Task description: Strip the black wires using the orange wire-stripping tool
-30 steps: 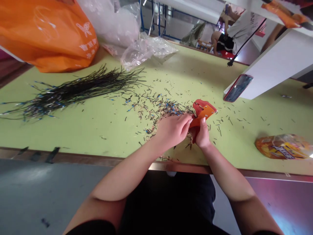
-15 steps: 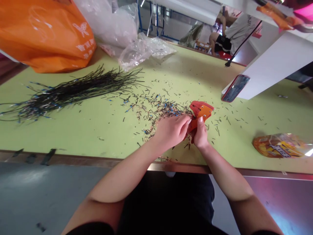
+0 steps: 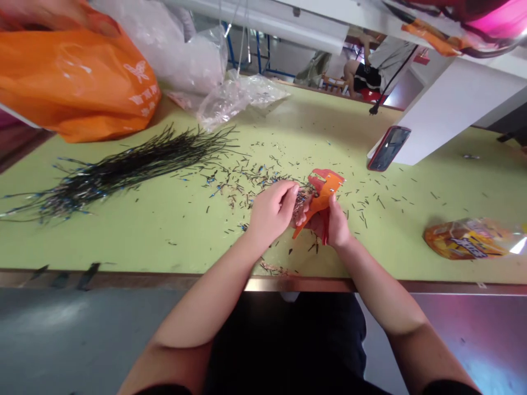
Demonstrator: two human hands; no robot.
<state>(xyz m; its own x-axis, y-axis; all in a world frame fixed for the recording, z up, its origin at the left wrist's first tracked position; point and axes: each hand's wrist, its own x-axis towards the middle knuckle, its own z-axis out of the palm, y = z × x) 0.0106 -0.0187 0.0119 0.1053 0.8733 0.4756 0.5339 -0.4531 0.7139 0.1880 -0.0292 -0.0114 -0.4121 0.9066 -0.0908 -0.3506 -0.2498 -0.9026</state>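
Note:
My right hand [image 3: 337,224] is wrapped round an orange-and-red wire stripper [image 3: 326,192], whose jaws point up and away from me. Its handles stand apart, with my fingers around them. Just left of the tool, my left hand [image 3: 272,208] is closed, thumb against the fingers. Whatever it may hold is hidden. Under and around both hands lie many short black wire offcuts [image 3: 263,174], some with blue bits. A long bundle of black wires [image 3: 135,167] with blue-and-silver ends rests on the table to the left.
An orange bag [image 3: 94,82] and clear plastic bags [image 3: 230,99] sit at the back left. A phone [image 3: 389,148] leans against a white upright [image 3: 448,104]. On the right lies a snack packet [image 3: 467,238]. A seated person [image 3: 374,68] shows beyond the green table [image 3: 197,247].
My left hand has drawn back leftward from the stripper's jaws. The stripper has tilted, and its handles now show spread. A blurred hand seems to have appeared at the orange bag.

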